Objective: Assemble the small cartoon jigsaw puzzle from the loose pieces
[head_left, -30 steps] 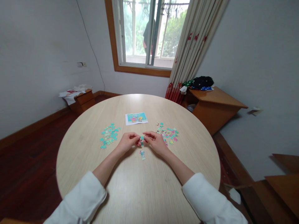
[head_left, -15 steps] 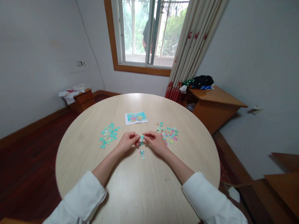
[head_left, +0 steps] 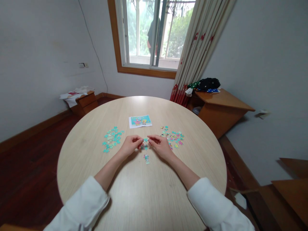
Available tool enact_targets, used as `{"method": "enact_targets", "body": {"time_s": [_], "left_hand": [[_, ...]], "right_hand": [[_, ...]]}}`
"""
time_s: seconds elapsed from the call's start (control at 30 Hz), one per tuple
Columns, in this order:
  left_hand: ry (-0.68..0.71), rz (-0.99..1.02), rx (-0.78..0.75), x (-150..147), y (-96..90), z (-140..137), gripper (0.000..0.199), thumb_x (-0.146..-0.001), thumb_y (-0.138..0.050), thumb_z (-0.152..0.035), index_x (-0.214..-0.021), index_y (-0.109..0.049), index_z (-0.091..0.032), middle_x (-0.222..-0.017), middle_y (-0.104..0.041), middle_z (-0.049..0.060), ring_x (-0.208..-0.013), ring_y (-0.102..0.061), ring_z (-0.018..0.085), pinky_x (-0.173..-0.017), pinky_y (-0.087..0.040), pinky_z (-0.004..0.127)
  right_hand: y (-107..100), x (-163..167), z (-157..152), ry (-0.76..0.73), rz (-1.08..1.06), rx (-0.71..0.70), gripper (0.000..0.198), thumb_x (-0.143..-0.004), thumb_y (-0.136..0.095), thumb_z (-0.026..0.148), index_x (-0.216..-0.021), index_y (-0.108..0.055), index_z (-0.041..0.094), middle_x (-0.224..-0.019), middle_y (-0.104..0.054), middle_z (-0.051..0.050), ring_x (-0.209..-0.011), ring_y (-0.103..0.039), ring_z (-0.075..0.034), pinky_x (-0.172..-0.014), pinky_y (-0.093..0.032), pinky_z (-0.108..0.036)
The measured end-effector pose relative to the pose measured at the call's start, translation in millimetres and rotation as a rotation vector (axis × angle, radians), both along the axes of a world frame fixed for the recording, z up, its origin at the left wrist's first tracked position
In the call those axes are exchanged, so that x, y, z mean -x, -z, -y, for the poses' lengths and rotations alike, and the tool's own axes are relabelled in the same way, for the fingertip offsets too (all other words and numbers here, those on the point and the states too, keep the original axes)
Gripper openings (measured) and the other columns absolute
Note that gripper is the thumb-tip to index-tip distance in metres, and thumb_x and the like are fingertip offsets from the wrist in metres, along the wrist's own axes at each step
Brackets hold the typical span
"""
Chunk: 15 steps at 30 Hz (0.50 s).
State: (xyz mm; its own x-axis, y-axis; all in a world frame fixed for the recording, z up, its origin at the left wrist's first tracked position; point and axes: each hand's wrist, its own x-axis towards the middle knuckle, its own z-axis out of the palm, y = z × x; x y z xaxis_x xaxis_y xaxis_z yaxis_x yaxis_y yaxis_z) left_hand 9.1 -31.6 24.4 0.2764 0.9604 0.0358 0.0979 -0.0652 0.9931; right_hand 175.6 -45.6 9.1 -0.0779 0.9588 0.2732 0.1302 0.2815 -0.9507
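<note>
My left hand (head_left: 131, 143) is closed in a pinch on a few joined jigsaw pieces (head_left: 145, 140), held just above the table. My right hand (head_left: 160, 145) is closed too, thumb and index finger at the right edge of these pieces; its other fingers are curled. The joined pieces are teal and pale, too small to make out in detail. Below them on the table lies a small strip of puzzle pieces (head_left: 146, 158), teal, pink and pale. Beyond both hands lies a printed picture sheet (head_left: 140, 121) with a pink and a yellow cartoon figure.
The round table (head_left: 144, 199) carries a pile of teal pieces (head_left: 112, 139) on the left and a pile of mixed-colour pieces (head_left: 176, 137) beside my right hand. A wooden cabinet (head_left: 223, 99) with cloths stands behind right, a small drawer unit (head_left: 88, 103) behind left.
The held pieces have shifted slightly left and tilted between my fingers. My right fingertips have moved a little apart from my left. Everything on the table stays put.
</note>
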Motion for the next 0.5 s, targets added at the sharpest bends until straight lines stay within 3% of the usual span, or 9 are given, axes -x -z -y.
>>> {"method": "enact_targets", "body": {"time_s": [0.2,0.5], "left_hand": [[-0.004,0.001,-0.007,0.8,-0.8,1.5,0.029,-0.068,-0.062,-0.04,-0.057,-0.057,-0.014,-0.046,-0.052,-0.001,-0.044,-0.045,0.009,-0.049,-0.034,0.023],[-0.013,-0.008,0.009,0.3,-0.4,0.4,0.028,-0.066,-0.064,-0.04,-0.058,-0.059,-0.014,-0.045,-0.052,-0.001,-0.043,-0.044,0.009,-0.047,-0.032,0.023]], "right_hand": [[-2.6,-1.5,1.7,-0.009,0.186,-0.183,0.022,-0.073,-0.064,0.025,-0.093,-0.069,0.017,-0.085,-0.066,-0.007,-0.071,-0.059,-0.014,-0.066,-0.049,-0.028],[-1.0,-1.0,-0.7,0.004,0.266,-0.27,0.023,-0.076,-0.062,0.025,-0.097,-0.068,0.019,-0.083,-0.064,-0.006,-0.073,-0.057,-0.015,-0.065,-0.048,-0.028]]}}
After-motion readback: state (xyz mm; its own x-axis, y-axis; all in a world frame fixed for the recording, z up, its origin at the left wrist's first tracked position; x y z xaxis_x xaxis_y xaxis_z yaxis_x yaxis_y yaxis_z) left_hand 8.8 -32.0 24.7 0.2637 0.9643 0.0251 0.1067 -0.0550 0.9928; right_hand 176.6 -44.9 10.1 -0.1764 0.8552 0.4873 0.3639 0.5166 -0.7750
